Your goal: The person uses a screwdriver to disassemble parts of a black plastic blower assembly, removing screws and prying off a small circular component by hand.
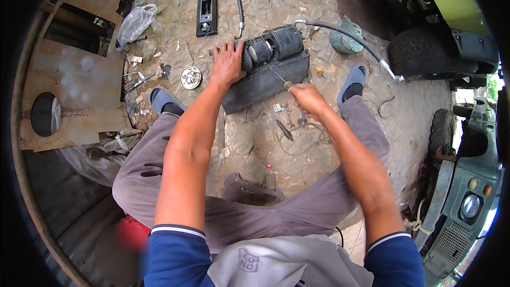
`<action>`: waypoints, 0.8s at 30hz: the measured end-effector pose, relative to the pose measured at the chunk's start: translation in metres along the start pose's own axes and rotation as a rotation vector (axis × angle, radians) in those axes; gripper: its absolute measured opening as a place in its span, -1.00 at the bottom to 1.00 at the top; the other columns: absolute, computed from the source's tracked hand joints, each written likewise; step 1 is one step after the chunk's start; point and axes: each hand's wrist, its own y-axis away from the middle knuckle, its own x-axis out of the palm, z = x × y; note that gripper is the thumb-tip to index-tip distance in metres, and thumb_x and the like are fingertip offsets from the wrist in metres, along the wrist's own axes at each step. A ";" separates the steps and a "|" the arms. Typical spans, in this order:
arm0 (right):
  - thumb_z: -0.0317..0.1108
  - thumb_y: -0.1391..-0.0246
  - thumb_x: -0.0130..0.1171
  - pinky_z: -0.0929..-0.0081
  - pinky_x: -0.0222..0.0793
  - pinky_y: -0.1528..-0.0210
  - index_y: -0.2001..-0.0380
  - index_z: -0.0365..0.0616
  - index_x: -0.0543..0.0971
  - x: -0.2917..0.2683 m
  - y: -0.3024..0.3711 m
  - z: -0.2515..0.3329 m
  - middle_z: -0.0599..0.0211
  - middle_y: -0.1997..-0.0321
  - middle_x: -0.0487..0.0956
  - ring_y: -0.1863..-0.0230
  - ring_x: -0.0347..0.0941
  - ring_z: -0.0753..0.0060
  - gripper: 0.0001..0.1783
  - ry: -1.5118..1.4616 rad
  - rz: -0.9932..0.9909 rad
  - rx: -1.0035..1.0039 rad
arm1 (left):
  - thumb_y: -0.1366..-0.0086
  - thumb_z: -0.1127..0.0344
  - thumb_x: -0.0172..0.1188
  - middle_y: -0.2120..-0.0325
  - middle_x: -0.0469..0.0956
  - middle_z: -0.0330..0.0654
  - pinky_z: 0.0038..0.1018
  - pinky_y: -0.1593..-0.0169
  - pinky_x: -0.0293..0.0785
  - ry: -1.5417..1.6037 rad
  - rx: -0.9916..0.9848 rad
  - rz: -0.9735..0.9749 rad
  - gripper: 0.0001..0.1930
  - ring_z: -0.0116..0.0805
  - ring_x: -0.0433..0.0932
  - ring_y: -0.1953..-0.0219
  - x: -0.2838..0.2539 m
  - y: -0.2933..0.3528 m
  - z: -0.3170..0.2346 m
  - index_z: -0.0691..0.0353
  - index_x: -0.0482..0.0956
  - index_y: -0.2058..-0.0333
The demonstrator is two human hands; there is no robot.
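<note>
A black blower unit (265, 86) rests on the ground between my feet, its long box part in front and rounded housings along the top. My left hand (228, 65) grips its left end, fingers draped over the rounded part. In my right hand (308, 98) is a screwdriver (280, 77), most of its handle hidden by my fingers. Its thin shaft slants up and left, and the tip reaches the seam between the housings and the box. Nearer to me lie another screwdriver (284, 130) with a dark handle and a few wrenches (302, 119).
A round tin of small parts (190, 77) stands by my left foot. Beyond the unit are a black panel (207, 8) and a short hose (237, 5). A longer hose (350, 34) passes a green basket (346, 37) at right, near a vehicle tyre (425, 53). Rusty sheet metal (79, 79) stands left.
</note>
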 end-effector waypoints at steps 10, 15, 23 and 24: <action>-0.17 -0.27 0.19 0.54 0.14 0.80 0.01 -0.14 0.45 0.010 0.010 -0.007 0.30 0.40 0.51 0.71 0.27 0.58 -0.65 -1.158 0.194 0.284 | 0.15 0.06 0.60 -0.26 0.37 0.07 0.10 -0.35 0.19 0.002 0.006 0.007 0.17 0.09 0.31 -0.33 -0.002 0.000 -0.004 0.11 0.16 -0.45; -0.15 -0.28 0.13 0.28 0.34 0.71 0.03 -0.29 0.52 0.007 0.007 -0.002 0.07 0.36 0.62 0.70 0.41 0.32 -0.60 -0.079 -0.017 -0.003 | 0.14 0.08 0.59 -0.27 0.36 0.08 0.12 -0.34 0.19 0.006 0.003 0.039 0.16 0.09 0.30 -0.33 -0.004 -0.004 -0.001 0.11 0.17 -0.45; -0.15 -0.21 0.30 0.33 0.44 0.61 -0.11 -0.20 0.45 0.011 0.023 0.011 -0.07 0.19 0.65 0.69 0.42 0.31 -0.49 -0.249 -0.259 -0.105 | 0.15 0.06 0.59 -0.26 0.37 0.06 0.12 -0.33 0.20 -0.011 0.003 0.026 0.17 0.09 0.31 -0.33 -0.001 -0.001 -0.001 0.10 0.16 -0.46; -0.14 -0.21 0.29 0.34 0.41 0.62 -0.08 -0.19 0.45 0.013 0.022 0.013 -0.03 0.23 0.63 0.69 0.41 0.34 -0.51 -0.280 -0.197 -0.068 | 0.15 0.05 0.59 -0.26 0.37 0.06 0.12 -0.32 0.20 -0.021 -0.005 0.030 0.17 0.08 0.31 -0.33 -0.002 0.001 0.002 0.10 0.16 -0.46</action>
